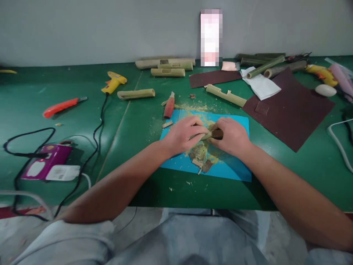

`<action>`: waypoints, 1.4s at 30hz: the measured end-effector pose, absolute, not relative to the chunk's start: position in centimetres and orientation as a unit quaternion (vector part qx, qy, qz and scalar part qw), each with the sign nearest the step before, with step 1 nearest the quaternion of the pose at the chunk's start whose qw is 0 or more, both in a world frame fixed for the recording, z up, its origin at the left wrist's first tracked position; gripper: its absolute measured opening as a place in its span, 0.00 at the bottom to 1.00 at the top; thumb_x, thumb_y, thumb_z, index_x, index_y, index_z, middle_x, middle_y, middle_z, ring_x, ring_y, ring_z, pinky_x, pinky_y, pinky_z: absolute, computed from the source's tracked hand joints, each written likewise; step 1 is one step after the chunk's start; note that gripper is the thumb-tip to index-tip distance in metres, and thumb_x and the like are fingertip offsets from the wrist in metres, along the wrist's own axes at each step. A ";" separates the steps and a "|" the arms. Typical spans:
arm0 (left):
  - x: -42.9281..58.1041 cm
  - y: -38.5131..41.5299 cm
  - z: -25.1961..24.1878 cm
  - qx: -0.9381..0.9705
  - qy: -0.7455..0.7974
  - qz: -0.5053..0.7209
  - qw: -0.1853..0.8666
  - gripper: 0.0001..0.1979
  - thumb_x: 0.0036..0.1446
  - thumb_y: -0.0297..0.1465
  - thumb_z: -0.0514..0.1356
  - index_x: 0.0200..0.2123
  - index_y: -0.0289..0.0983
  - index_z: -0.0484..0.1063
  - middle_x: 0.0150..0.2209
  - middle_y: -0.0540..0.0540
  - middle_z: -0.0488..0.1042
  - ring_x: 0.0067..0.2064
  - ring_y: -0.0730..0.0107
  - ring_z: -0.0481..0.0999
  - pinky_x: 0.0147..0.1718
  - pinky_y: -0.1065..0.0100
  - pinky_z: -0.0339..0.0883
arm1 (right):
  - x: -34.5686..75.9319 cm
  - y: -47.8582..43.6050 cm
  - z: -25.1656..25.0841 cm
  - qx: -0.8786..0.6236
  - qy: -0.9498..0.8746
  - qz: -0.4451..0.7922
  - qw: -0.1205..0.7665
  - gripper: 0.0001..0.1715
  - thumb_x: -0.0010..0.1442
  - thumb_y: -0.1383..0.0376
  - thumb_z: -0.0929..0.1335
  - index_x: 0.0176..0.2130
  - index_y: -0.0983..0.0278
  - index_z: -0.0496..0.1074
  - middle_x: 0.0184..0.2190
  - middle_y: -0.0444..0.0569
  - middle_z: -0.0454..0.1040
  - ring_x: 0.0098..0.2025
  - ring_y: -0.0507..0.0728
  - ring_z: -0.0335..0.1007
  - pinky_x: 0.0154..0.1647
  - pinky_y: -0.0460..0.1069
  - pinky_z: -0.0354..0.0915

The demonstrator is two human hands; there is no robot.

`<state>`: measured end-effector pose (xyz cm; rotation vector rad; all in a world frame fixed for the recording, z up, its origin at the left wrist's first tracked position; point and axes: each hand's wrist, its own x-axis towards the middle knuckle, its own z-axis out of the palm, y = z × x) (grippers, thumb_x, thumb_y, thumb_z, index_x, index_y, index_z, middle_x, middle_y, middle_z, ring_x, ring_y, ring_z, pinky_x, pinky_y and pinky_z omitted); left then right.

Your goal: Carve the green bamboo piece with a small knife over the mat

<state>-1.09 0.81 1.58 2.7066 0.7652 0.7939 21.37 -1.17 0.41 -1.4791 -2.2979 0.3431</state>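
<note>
Over a blue sheet (pixel 234 169), my left hand (pixel 186 135) is closed around a small piece of bamboo (pixel 206 137), mostly hidden by the fingers. My right hand (pixel 234 137) meets it from the other side, its fingers pinching a small dark brown piece of sandpaper (pixel 217 134) against the bamboo. Below the hands lies a pile of yellowish dust and bamboo scraps (pixel 200 156). A red-handled knife (pixel 169 106) rests just beyond my left hand, near a small bamboo chip (pixel 167 124).
Cut bamboo tubes (pixel 168 72) lie along the wall, with another notched tube (pixel 226 95) nearer. Large brown sandpaper (pixel 292 110) and white tissue (pixel 261 86) are at right. Leftward are a yellow glue gun (pixel 113 82), an orange cutter (pixel 62 107) and a purple power strip (pixel 59 154) with cords.
</note>
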 end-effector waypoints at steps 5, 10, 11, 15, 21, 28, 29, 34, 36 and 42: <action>-0.9 0.8 1.4 0.917 0.264 0.272 0.126 0.11 0.70 0.31 0.57 0.44 0.40 0.80 0.40 0.44 0.75 0.41 0.65 0.75 0.41 0.61 0.71 | 21.4 -1.1 0.2 -0.526 -0.818 0.118 0.198 0.13 0.55 0.56 0.75 0.35 0.59 0.71 0.36 0.50 0.75 0.42 0.62 0.68 0.39 0.54 0.59; -0.8 1.0 1.4 0.915 0.263 0.275 0.133 0.11 0.70 0.32 0.58 0.44 0.39 0.81 0.42 0.43 0.76 0.43 0.63 0.76 0.43 0.61 0.71 | 21.3 -1.1 0.3 -0.530 -0.816 0.121 0.197 0.12 0.55 0.57 0.75 0.36 0.59 0.72 0.37 0.51 0.75 0.42 0.62 0.69 0.39 0.55 0.60; -0.8 1.0 1.3 0.916 0.262 0.274 0.134 0.11 0.70 0.32 0.58 0.44 0.39 0.81 0.42 0.43 0.76 0.44 0.63 0.76 0.43 0.61 0.72 | 21.3 -1.1 0.3 -0.530 -0.816 0.122 0.195 0.12 0.55 0.58 0.75 0.36 0.59 0.72 0.37 0.50 0.75 0.42 0.62 0.69 0.39 0.55 0.60; -0.7 0.7 1.2 0.912 0.264 0.284 0.135 0.10 0.70 0.31 0.57 0.45 0.40 0.80 0.42 0.44 0.78 0.44 0.65 0.77 0.44 0.62 0.72 | 21.3 -1.1 0.3 -0.529 -0.818 0.122 0.191 0.11 0.55 0.58 0.75 0.36 0.58 0.71 0.36 0.50 0.75 0.42 0.62 0.68 0.39 0.54 0.59; -0.4 0.2 1.4 0.859 0.347 0.336 0.171 0.07 0.68 0.31 0.59 0.38 0.37 0.78 0.37 0.47 0.80 0.39 0.68 0.78 0.40 0.66 0.71 | 21.3 -1.1 0.5 -0.531 -0.818 0.121 0.184 0.12 0.55 0.57 0.75 0.35 0.59 0.71 0.36 0.50 0.74 0.41 0.62 0.67 0.37 0.54 0.56; -0.9 0.7 1.3 0.869 0.331 0.332 0.159 0.07 0.66 0.30 0.60 0.42 0.38 0.79 0.38 0.46 0.79 0.40 0.68 0.77 0.42 0.65 0.71 | 21.3 -1.1 0.6 -0.532 -0.821 0.117 0.173 0.13 0.56 0.57 0.75 0.36 0.60 0.72 0.36 0.50 0.74 0.42 0.62 0.68 0.37 0.54 0.55; -1.0 0.7 1.3 0.872 0.326 0.329 0.160 0.08 0.66 0.29 0.59 0.43 0.38 0.79 0.38 0.46 0.80 0.40 0.68 0.77 0.42 0.65 0.71 | 21.3 -1.1 0.6 -0.530 -0.822 0.117 0.174 0.13 0.56 0.57 0.75 0.36 0.60 0.72 0.36 0.51 0.74 0.42 0.62 0.68 0.37 0.54 0.55; -1.1 0.4 1.5 0.863 0.344 0.318 0.188 0.10 0.67 0.29 0.58 0.46 0.39 0.79 0.37 0.47 0.79 0.36 0.69 0.76 0.39 0.65 0.71 | 21.3 -1.1 0.6 -0.530 -0.821 0.120 0.173 0.13 0.55 0.57 0.75 0.36 0.60 0.71 0.36 0.51 0.74 0.42 0.62 0.68 0.37 0.54 0.55; -1.0 0.4 1.7 0.861 0.342 0.316 0.205 0.09 0.67 0.29 0.58 0.44 0.39 0.79 0.37 0.47 0.80 0.37 0.69 0.77 0.39 0.66 0.72 | 21.3 -1.1 0.6 -0.530 -0.821 0.121 0.173 0.14 0.55 0.57 0.75 0.36 0.59 0.71 0.36 0.50 0.74 0.42 0.62 0.68 0.37 0.54 0.55; -1.1 0.6 1.5 0.859 0.321 0.331 0.222 0.07 0.65 0.33 0.62 0.42 0.38 0.80 0.40 0.46 0.81 0.39 0.69 0.79 0.39 0.67 0.74 | 21.3 -1.1 0.4 -0.523 -0.824 0.117 0.185 0.13 0.56 0.57 0.75 0.36 0.59 0.71 0.36 0.49 0.74 0.42 0.62 0.68 0.37 0.54 0.55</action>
